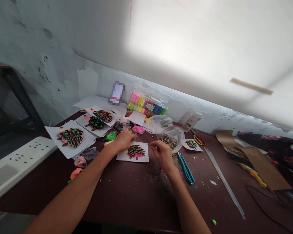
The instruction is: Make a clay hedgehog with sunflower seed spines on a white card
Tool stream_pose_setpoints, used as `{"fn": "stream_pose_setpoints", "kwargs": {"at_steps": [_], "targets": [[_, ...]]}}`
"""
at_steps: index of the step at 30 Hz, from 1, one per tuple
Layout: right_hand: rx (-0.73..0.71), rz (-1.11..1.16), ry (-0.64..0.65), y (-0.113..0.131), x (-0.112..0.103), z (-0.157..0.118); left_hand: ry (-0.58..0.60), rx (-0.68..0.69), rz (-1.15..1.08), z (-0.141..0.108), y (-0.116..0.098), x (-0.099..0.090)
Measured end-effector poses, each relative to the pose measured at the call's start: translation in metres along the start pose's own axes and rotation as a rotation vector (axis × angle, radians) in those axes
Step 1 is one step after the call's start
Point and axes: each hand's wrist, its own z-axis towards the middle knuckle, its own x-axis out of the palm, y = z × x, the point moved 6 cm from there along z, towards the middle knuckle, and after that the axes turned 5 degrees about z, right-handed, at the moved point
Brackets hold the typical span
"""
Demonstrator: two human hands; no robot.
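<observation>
A white card (120, 157) lies on the dark red table, bearing a hedgehog figure (136, 150) with sunflower-seed spines, a pink clay underside and brown clay feet. My left hand (123, 141) is over the card's upper left part with its fingers curled together; what they hold, if anything, is hidden. Right of the card, my right hand (161, 155) is closed, thumb and fingertips pinched near the card's edge. Whatever is in that pinch is too small to make out. Just behind the right hand, sunflower seeds (169, 141) lie in a clear plastic bag (178, 135).
Finished-looking seed hedgehogs (72, 137) on cards are at left, beside a white power strip (26, 159). Coloured clay packs (146, 105) stand against the wall. At right are a teal utility knife (186, 169), scissors (199, 139), clear glue sticks (224, 182) and a small card (192, 145).
</observation>
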Motion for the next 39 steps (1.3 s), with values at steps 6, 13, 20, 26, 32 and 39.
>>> {"fn": "stream_pose_setpoints", "kwargs": {"at_steps": [6,13,20,26,32,39], "targets": [[-0.106,0.100,0.174,0.016,0.019,-0.007,-0.021,-0.010,-0.021,0.000,0.001,0.000],[-0.112,-0.063,0.209,0.019,0.030,-0.012,-0.020,0.005,-0.011,0.000,0.002,0.001],[-0.081,-0.180,0.217,0.024,0.035,-0.013,-0.020,0.001,-0.009,0.000,0.002,0.002],[-0.058,-0.220,0.218,0.028,0.035,-0.015,-0.025,-0.001,-0.008,0.000,0.002,0.002],[-0.042,-0.231,0.225,0.029,0.040,-0.016,-0.012,-0.002,0.001,0.000,0.002,0.002],[-0.042,-0.229,0.217,0.026,0.042,-0.016,-0.003,-0.010,0.005,0.000,0.001,0.000]]}}
